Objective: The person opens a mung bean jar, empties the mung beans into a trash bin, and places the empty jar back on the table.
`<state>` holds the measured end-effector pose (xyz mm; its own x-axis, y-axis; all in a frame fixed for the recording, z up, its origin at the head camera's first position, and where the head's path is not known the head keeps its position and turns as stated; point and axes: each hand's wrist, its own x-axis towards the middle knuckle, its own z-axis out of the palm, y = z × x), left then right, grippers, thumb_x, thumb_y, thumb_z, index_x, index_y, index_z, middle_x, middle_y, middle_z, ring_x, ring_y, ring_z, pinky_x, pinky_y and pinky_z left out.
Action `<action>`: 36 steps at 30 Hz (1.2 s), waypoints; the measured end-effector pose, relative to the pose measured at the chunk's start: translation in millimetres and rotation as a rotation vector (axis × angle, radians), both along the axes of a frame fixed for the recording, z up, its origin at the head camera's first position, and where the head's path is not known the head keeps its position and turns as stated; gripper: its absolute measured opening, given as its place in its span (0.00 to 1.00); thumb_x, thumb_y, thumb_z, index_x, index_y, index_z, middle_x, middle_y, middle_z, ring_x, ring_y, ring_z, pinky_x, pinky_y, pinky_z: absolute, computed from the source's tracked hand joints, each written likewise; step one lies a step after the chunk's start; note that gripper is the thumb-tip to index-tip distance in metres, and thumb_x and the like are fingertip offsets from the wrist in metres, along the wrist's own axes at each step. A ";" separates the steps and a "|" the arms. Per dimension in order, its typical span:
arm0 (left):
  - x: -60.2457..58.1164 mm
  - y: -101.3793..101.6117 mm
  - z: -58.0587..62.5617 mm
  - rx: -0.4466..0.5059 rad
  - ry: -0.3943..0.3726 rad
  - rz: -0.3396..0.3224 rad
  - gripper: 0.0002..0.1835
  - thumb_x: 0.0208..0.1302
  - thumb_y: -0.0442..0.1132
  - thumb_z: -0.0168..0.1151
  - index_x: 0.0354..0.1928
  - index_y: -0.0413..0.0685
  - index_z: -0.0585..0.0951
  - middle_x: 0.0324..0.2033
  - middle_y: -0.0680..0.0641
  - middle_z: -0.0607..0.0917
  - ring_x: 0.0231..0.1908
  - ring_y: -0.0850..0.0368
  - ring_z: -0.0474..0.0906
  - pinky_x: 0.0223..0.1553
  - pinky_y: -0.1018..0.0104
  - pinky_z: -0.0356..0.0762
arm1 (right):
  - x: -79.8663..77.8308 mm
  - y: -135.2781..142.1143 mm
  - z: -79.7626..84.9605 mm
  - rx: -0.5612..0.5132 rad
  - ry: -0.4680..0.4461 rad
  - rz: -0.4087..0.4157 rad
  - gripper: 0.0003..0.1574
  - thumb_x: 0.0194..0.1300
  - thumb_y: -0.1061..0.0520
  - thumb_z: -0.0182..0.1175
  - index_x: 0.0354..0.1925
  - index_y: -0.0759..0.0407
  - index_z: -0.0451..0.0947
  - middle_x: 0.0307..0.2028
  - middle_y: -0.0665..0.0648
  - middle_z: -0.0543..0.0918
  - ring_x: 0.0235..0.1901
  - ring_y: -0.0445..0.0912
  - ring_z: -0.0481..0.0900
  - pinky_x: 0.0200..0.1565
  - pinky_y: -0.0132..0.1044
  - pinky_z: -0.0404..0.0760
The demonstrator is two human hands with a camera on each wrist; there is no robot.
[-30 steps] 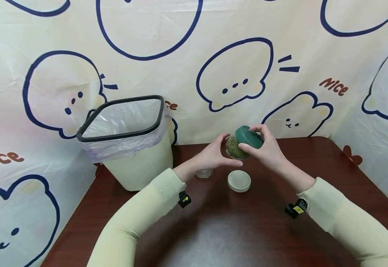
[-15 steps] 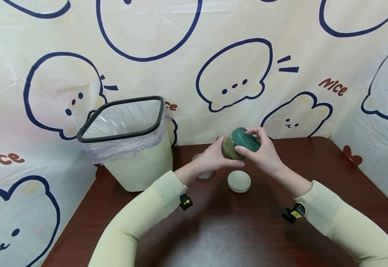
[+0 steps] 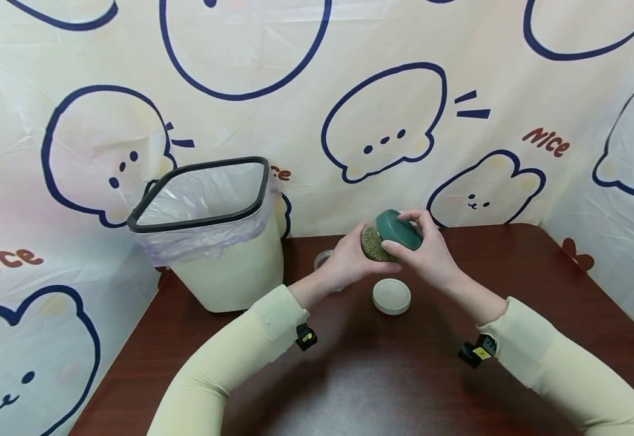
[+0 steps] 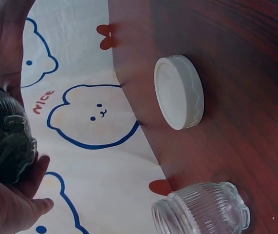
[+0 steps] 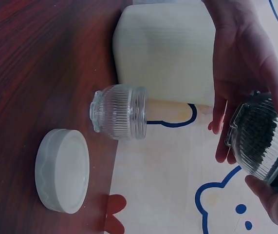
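Note:
Between both hands, above the table, a ribbed glass jar point(image 3: 372, 244) of small green grains is held tilted. A dark green lid point(image 3: 399, 230) caps its upper right end. My left hand point(image 3: 349, 257) grips the jar's glass body from the left, fingers behind and thumb in front. My right hand point(image 3: 431, 249) grips the green lid by its edge. On the table below lies a round white lid point(image 3: 392, 295). A second, clear glass jar point(image 5: 119, 112) stands uncapped behind my left wrist, partly hidden in the head view; the left wrist view shows its threaded rim.
A cream bin point(image 3: 235, 266) with a black rim and a plastic liner stands at the back left of the dark red-brown table point(image 3: 382, 375). A cartoon-printed cloth point(image 3: 295, 139) hangs behind the table and along its sides.
The left hand has closed around the jar body. Both hands have shifted slightly left and down with the capped jar. The white lid and the clear jar have stayed put.

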<state>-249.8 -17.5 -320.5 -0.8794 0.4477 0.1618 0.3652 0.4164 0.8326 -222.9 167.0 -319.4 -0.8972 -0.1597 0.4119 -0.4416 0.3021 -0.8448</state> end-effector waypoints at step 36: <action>13.6 3.6 -19.7 0.027 0.086 0.168 0.46 0.45 0.51 0.79 0.64 0.47 0.64 0.51 0.51 0.77 0.47 0.59 0.75 0.45 0.63 0.77 | 1.2 -14.1 -4.0 0.037 -0.180 -0.065 0.43 0.65 0.44 0.62 0.69 0.63 0.61 0.60 0.66 0.70 0.52 0.59 0.71 0.47 0.50 0.76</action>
